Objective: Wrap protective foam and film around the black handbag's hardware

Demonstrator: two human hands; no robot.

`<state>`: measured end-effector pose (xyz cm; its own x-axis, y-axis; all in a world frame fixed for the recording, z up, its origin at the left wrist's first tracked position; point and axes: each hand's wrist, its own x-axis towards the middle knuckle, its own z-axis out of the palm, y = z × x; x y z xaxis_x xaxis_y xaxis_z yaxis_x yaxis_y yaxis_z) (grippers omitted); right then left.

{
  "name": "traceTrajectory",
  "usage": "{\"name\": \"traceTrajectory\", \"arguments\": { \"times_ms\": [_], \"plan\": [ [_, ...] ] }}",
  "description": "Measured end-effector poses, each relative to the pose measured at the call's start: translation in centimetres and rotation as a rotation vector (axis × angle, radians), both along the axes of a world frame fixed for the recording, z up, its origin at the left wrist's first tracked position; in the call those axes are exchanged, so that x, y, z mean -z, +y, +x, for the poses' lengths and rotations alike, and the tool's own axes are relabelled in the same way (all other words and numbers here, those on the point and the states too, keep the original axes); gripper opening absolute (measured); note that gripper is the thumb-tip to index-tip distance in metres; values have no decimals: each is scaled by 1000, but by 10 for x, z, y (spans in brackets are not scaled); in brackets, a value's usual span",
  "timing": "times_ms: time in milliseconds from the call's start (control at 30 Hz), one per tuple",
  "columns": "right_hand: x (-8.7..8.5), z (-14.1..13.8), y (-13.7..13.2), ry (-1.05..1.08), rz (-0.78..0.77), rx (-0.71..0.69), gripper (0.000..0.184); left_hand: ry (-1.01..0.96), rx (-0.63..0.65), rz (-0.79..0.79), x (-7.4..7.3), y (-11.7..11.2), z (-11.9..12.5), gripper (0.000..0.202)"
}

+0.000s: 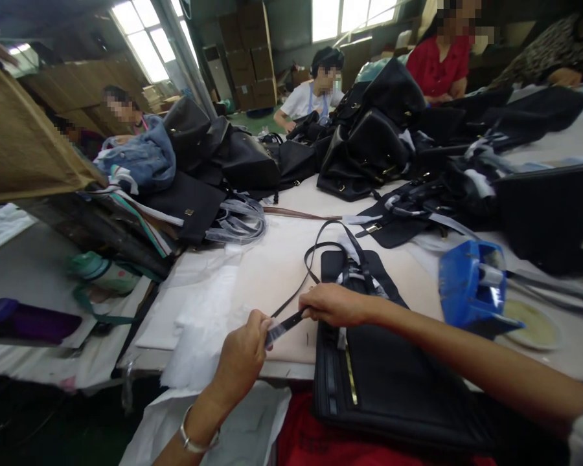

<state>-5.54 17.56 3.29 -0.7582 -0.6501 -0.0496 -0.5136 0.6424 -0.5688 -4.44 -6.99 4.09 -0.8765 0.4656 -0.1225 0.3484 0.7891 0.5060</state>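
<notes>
A narrow black strap (291, 320) runs between my two hands above the table's front edge. My left hand (245, 349) is closed on its lower end, where clear plastic film (276, 331) is wrapped round it. Further along, my right hand (333, 304) pinches the same strap. From there the strap loops up and back onto a black bag (393, 375), which lies flat under my right forearm, with a gold zip showing. White wrapping covers parts of the bag's handles (364, 275).
Black bags (364, 155) are heaped across the table's far side. A blue plastic container (471, 285) stands at the right beside a round dish (534, 325). White foam sheets (204, 317) lie left of my hands. Several people sit or stand beyond the table.
</notes>
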Motion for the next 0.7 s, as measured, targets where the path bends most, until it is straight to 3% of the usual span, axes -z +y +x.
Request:
{"name": "traceTrajectory", "arguments": {
  "times_ms": [167,300,400,500,700],
  "plan": [
    [2,-2,-22,-76,-34,-27,24,105,92,-125,14,10,-2,26],
    [2,-10,-8,11,19,-12,38,217,68,-229,23,3,-3,29],
    [9,-17,1,-5,33,-9,20,228,40,-196,29,1,-5,29],
    [13,-19,-6,-138,-54,-48,16,209,68,-130,34,8,-8,28],
    [6,-23,-13,-433,-289,-25,39,198,26,-63,34,18,-21,30]
  ]
}}
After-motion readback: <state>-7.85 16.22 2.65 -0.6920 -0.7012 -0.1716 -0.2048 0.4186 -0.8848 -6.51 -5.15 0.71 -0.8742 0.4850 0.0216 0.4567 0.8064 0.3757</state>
